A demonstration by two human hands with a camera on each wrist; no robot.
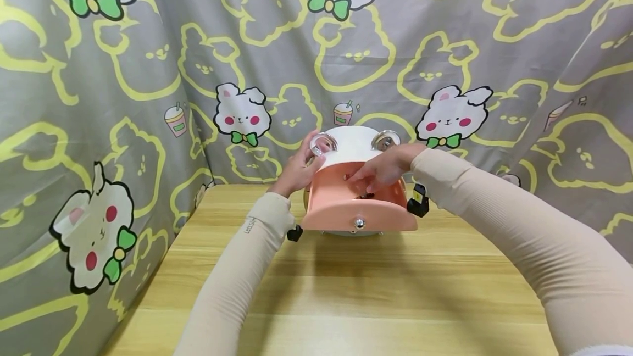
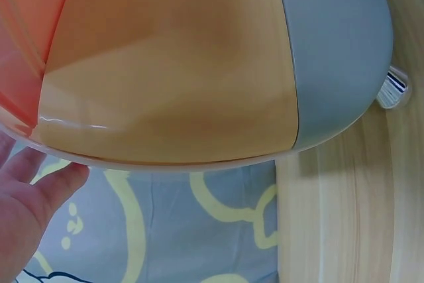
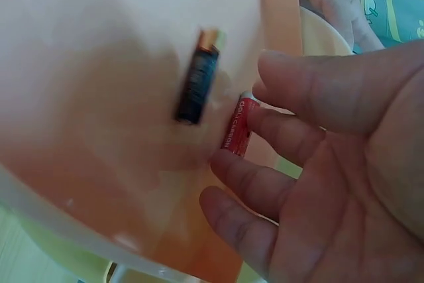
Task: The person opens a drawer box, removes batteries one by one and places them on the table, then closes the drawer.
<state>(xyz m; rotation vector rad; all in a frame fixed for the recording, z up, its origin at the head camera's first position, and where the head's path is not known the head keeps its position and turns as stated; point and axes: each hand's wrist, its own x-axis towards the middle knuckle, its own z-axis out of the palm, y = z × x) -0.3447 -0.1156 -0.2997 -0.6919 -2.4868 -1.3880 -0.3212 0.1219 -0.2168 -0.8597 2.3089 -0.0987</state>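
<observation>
A round-topped drawer box (image 1: pixel 351 142) with two shiny ear-shaped parts stands on the table, its pink drawer (image 1: pixel 360 216) pulled out. At its upper left side my left hand (image 1: pixel 299 168) holds the box, thumb in front; fingertips meet the pale rim in the left wrist view. My right hand (image 1: pixel 381 169) reaches down into the drawer. In the right wrist view, its fingers touch a red battery (image 3: pixel 237 127) by the drawer's side wall, while the thumb stands apart from it. A black battery with a copper end (image 3: pixel 197 77), slightly blurred, lies beside it on the drawer floor.
The box rests on a wooden table (image 1: pixel 346 295), which extends in front of it. Behind and to the left hangs a grey curtain (image 1: pixel 287 65) with cartoon rabbits. A silver knob (image 1: pixel 360 223) sticks out from the drawer front.
</observation>
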